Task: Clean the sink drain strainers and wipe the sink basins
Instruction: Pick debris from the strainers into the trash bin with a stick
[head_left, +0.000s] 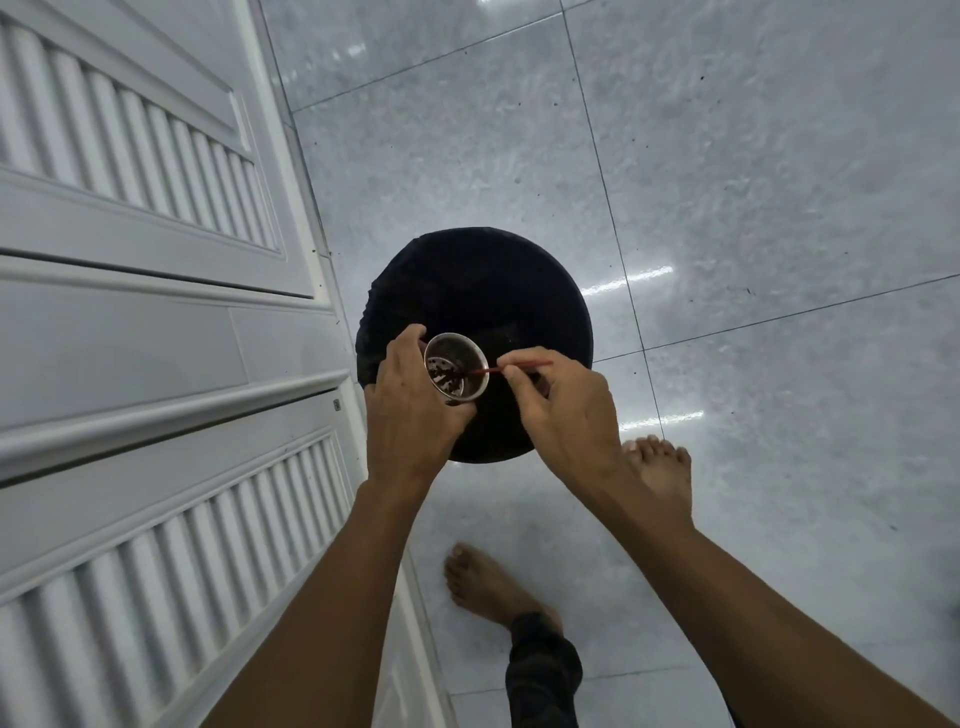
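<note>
Left hand (410, 415) grips round metal strainer (456, 370), right hand (563, 410) pinches red stick (537, 363).

Bin (483, 291): stands on the floor (753, 208), just right of the cupboard doors (130, 312).
Strainer (456, 369): over the bin, in the left hand (410, 410).
Stick (511, 365): in the right hand (561, 410), right of the strainer, with its tip inside the strainer.
Feet: on the floor; one foot (662, 473) is beside the bin, the other foot (485, 582) is closer to the person.

black bin (483, 291), red stick (511, 366), white louvred cabinet (130, 249)
</note>
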